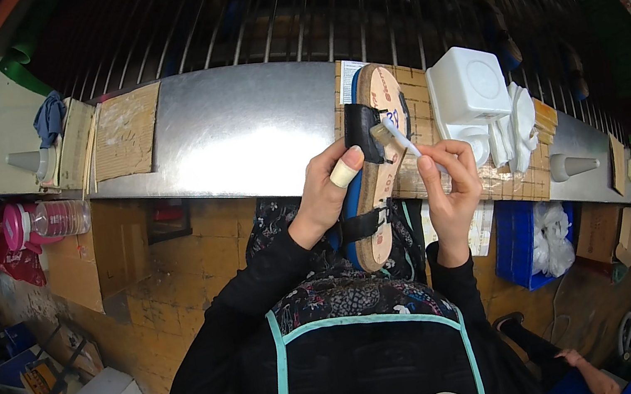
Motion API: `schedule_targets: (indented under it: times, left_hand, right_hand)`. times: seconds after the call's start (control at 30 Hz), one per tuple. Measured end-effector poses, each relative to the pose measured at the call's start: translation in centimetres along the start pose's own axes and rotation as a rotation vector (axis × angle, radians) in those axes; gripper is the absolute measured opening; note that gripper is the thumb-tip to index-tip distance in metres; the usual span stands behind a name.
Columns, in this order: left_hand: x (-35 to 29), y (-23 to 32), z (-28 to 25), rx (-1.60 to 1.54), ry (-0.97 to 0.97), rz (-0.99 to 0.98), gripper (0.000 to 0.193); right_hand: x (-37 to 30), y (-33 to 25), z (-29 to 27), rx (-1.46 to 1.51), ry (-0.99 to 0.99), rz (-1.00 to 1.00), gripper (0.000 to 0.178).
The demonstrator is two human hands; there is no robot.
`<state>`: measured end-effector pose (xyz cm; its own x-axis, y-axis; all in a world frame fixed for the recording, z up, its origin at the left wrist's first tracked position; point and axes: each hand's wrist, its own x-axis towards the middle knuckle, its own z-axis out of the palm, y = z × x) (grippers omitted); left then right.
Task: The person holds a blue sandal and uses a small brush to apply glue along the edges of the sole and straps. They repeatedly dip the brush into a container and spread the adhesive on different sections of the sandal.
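My left hand [329, 190], its thumb wrapped in a cream finger cover, grips the left edge of an unfinished sandal [393, 175]. The sandal has a tan, printed sole face turned up, black straps folded at its edges and a blue form showing along its left side. It stands lengthwise away from me, its far end over the bench and its near end over my lap. Between the thumb and fingers of my right hand [450, 177] is a small brush [397, 134] with a white handle. Its pale bristles are at the upper strap's folded end.
A white plastic container [468, 86] stands right of the sandal, beside stacked white pieces [520, 123]. Metal bars [300, 14] run behind the steel bench [236, 127]. Cardboard [127, 133] lies at left; a grey cone [573, 165] at right. Below is a blue crate [514, 246].
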<state>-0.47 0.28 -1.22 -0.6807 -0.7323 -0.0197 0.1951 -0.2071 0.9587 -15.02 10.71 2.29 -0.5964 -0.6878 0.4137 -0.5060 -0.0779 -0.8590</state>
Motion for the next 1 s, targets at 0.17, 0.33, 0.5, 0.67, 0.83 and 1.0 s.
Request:
schedule_targets:
  times: [0.17,0.33,0.5,0.67,0.83,1.0]
  left_hand:
    - [0.0,-0.3,-0.1,0.053,0.024,0.028,0.061]
    - [0.0,-0.6,-0.2,0.100,0.028,0.058,0.062]
    - [0.1,-0.8,-0.4,0.091,0.032,0.061,0.064]
    - [0.2,-0.7,-0.6,0.077,0.000,0.042,0.063]
    - [0.4,-0.5,-0.7,0.040,-0.030,0.006,0.062]
    - [0.5,-0.1,-0.7,0.104,-0.029,0.027,0.063]
  right_hand:
    - [0.6,0.0,0.1,-0.071,0.014,-0.025,0.014]
    - [1.3,0.0,0.1,-0.131,0.026,-0.022,0.014]
    - [1.6,0.0,0.0,-0.178,0.062,-0.057,0.015]
    - [2.0,0.3,-0.2,-0.189,0.066,-0.141,0.016]
    - [2.5,0.5,-1.2,-0.164,-0.026,-0.149,0.016]
    - [2.6,0.7,-1.8,-0.175,-0.062,-0.179,0.016]
